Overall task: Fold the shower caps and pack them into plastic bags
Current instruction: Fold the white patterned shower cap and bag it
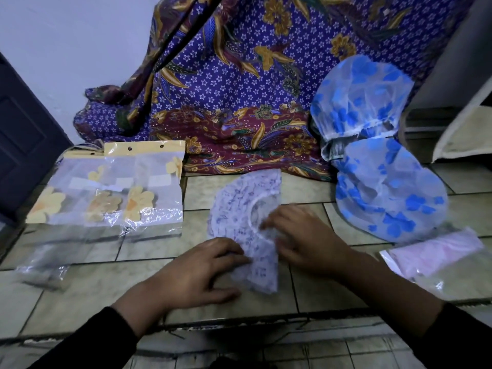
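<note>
A white shower cap with small purple print lies half-folded in a curved fan shape on the tiled floor in the middle. My left hand presses its lower edge with flat fingers. My right hand rests on the cap's inner elastic edge, fingers spread over it. Two caps with blue flowers lie at the right, one leaning on the cloth behind. Packed bags with yellow-flower caps lie at the left. A bag with a pink cap lies at the right.
An empty clear plastic bag lies at the near left. A purple batik cloth drapes behind the work spot. A dark door stands at the far left, and a pale board leans at the right.
</note>
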